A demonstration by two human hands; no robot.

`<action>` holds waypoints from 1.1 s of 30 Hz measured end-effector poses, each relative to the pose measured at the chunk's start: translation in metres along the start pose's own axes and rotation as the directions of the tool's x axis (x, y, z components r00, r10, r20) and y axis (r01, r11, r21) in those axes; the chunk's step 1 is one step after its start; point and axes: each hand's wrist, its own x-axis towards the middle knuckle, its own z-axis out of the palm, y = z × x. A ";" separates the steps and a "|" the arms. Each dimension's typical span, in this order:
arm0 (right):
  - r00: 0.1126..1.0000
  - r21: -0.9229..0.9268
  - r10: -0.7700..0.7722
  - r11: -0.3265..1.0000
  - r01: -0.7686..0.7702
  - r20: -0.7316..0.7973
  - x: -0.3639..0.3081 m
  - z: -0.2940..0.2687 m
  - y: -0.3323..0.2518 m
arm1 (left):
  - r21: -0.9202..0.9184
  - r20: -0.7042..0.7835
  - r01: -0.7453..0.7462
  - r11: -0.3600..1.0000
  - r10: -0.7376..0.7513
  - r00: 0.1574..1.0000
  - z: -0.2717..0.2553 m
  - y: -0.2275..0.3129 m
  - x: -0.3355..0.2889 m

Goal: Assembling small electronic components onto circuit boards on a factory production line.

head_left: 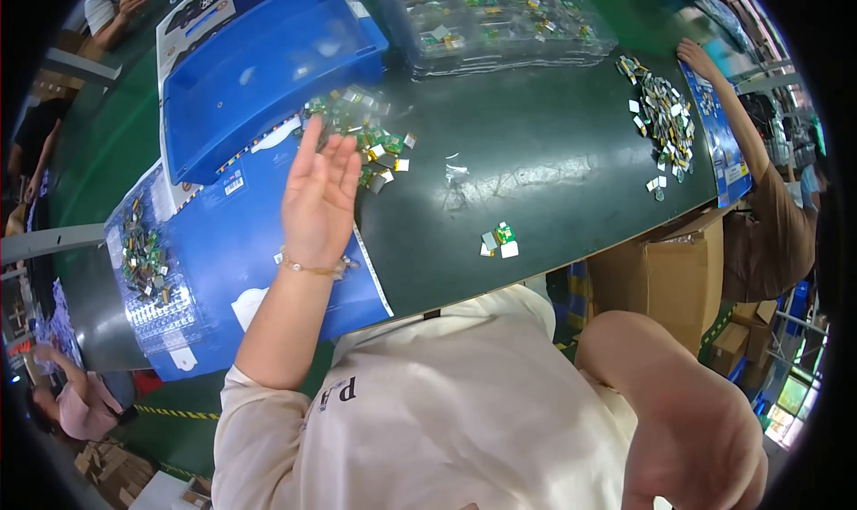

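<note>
Near the middle left, my left hand (321,198) is raised over the table with its palm showing and its fingers loosely apart; I see nothing held in it. Just past its fingertips lies a loose pile of small green circuit boards (390,144) with white and silver parts attached, partly blurred. A blue plastic bin (268,86) stands beside that pile, up and to the left of my hand. My right hand (705,447) is low at the right, close to the camera and away from the table; its fingers are mostly hidden, so their grip does not show.
A small group of boards (500,240) lies near the table's front edge. Stacked clear trays (509,59) hold more boards at the back. Another pile (665,122) is near a co-worker's arm (745,135). Boards on clear plastic (143,256) lie left; a cardboard box (665,273) stands right.
</note>
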 end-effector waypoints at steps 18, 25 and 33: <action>0.008 -0.795 0.988 0.129 -0.593 0.155 -0.169 -0.032 -0.008 | 0.039 0.039 -0.026 0.999 0.025 0.999 0.024 0.006 -0.004; -0.026 -0.779 0.988 0.103 -0.618 0.151 -0.178 -0.026 -0.008 | 0.368 0.357 -0.093 0.925 -0.048 0.933 0.011 -0.007 -0.012; -0.172 -0.659 0.983 -0.089 -0.747 0.063 -0.174 -0.012 0.003 | 0.631 0.463 0.010 0.775 -0.388 0.797 0.028 -0.002 -0.024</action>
